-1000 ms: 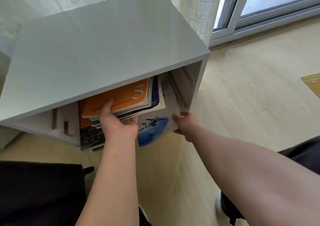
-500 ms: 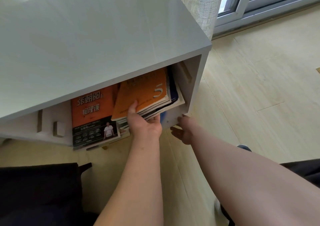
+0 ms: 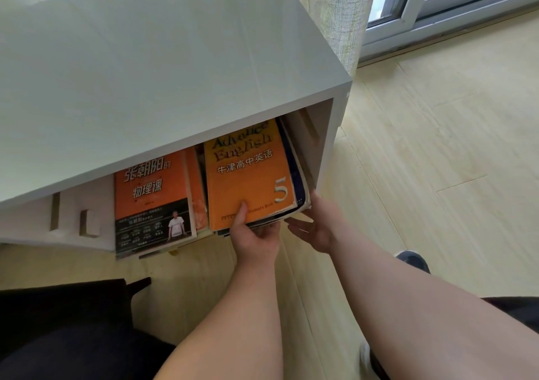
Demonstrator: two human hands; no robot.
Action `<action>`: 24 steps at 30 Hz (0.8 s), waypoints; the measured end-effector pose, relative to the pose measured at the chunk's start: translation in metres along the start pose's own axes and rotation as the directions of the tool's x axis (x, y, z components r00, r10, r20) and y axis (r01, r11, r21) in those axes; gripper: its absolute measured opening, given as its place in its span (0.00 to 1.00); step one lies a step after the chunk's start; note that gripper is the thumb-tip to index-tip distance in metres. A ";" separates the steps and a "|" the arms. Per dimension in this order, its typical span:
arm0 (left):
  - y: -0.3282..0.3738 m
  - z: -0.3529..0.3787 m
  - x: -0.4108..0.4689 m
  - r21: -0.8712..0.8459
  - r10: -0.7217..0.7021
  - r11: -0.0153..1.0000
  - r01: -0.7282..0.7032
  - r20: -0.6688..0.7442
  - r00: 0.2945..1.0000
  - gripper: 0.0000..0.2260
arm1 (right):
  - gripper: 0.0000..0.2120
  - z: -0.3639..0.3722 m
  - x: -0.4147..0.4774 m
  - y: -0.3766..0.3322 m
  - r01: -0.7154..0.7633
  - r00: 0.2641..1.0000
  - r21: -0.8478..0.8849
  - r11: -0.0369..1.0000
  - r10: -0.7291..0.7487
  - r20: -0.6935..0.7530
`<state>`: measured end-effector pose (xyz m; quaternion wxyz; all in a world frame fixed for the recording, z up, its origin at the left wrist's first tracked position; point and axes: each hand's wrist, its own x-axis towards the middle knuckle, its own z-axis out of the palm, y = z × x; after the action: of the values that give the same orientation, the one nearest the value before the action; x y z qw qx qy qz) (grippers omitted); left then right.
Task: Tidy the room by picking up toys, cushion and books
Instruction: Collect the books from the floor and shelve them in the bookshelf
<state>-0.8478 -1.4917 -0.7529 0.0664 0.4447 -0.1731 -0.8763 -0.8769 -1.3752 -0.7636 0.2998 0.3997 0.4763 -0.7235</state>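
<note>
Book (image 3: 248, 175) looks orange, numbered 5, corners seemingly worn.

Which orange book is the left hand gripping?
The orange book marked 5, on the right: the left hand pinches its near edge, thumb on the cover. The orange book with the black band lies beside it, untouched.

The cover of the orange book (image 3: 248, 175) reads "Advance", "English", "牛津高中英语", a big "5" and "Student's Book". The red book (image 3: 151, 193) beside it reads "张朝阳的物理课". Its small print is not readable.
</note>
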 end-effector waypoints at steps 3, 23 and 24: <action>-0.003 -0.009 0.006 0.004 -0.010 1.000 0.010 -0.030 0.999 0.23 | 0.24 0.000 0.002 0.001 0.010 1.000 -0.132 0.991 -0.010 -0.004; 0.016 0.000 0.011 0.482 0.025 0.863 0.151 -0.338 0.941 0.24 | 0.20 0.036 0.007 0.006 0.196 0.928 -0.289 0.937 -0.272 -0.255; 0.017 -0.002 0.011 0.461 0.025 0.878 0.131 -0.317 0.948 0.23 | 0.19 0.036 0.004 0.005 0.206 0.924 -0.276 0.939 -0.280 -0.261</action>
<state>-0.8536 -1.5106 -0.7562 -0.0426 0.5854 -0.3580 -0.7262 -0.8859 -1.4110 -0.7611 0.1792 0.4010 0.6472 -0.6231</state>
